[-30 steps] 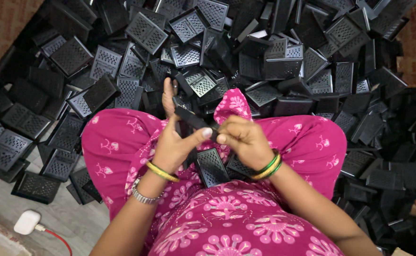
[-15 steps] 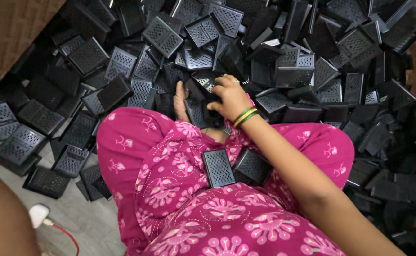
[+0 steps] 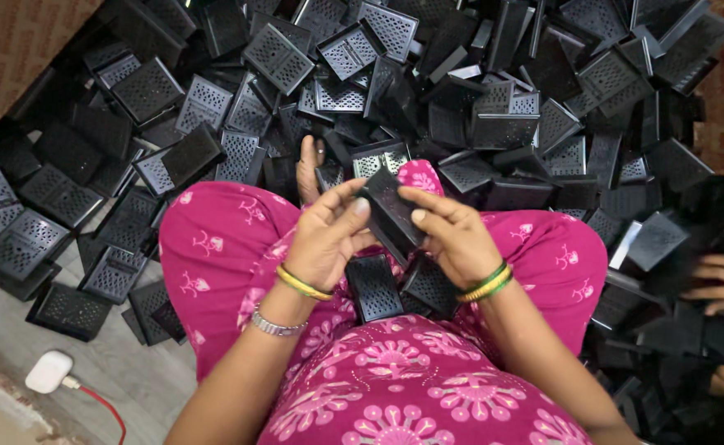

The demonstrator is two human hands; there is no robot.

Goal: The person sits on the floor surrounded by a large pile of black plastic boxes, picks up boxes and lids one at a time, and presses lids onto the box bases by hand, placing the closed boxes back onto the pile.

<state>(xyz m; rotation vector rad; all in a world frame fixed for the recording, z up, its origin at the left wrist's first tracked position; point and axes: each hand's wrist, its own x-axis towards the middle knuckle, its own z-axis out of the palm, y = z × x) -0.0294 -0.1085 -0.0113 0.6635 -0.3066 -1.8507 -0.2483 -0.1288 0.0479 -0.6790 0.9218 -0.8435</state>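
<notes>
- Head view: left hand [image 3: 326, 239] was raised over the lap, fingers curled, thumb pressed on the near edge of a black perforated plastic part [image 3: 392, 211]; gold bangle and silver bracelet on that wrist.
- Right hand [image 3: 452, 235] gripped the same part from the opposite side, fingers bent round it, green and gold bangles at the wrist.
- The part sat tilted between both hands, above the pink-clad knees.
- Just below the part, two more black pieces [image 3: 374, 287] lay in the lap.
- Beyond the part, a big heap of similar black parts [image 3: 477, 99] covered the floor.
- Far right of the part, another person's hand [image 3: 723, 282] rested on the heap.
- Lower left of the part, a white charger [image 3: 49, 372] with a red cable lay on the floor.
</notes>
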